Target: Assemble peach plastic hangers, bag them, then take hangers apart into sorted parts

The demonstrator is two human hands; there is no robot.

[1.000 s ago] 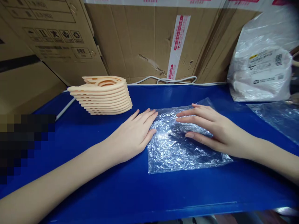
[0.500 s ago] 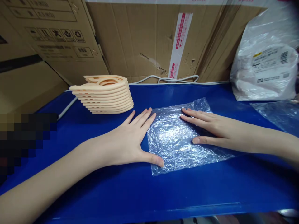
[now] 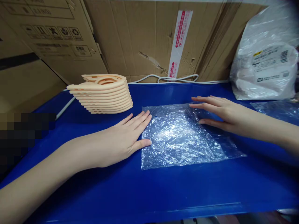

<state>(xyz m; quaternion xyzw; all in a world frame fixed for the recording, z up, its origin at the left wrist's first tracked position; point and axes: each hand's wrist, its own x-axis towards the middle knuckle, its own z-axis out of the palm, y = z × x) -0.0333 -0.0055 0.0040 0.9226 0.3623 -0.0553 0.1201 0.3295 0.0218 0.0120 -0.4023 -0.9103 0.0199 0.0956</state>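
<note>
A clear, crinkled plastic bag (image 3: 179,140) lies flat on the blue tabletop (image 3: 149,193). My left hand (image 3: 128,133) rests palm down at its left edge, fingers stretched out, with the fingertips and thumb tip on the plastic. Over the bag's upper right corner is my right hand (image 3: 217,112), its fingers apart and holding nothing; whether the fingertips touch the plastic I cannot tell. Behind my left hand stands a stack of peach-coloured plastic hangers (image 3: 102,95), nested together.
Cardboard boxes (image 3: 140,37) line the back, with a white cable (image 3: 175,79) along their foot. At the back right sits a white plastic bag with labels (image 3: 263,68). Another clear plastic sheet (image 3: 277,112) lies in front of it. The table's front edge (image 3: 210,208) runs along the bottom.
My right hand has moved up and away from the middle of the bag. The bag lies slightly further left and more spread out. My left thumb has drawn in towards the fingers.
</note>
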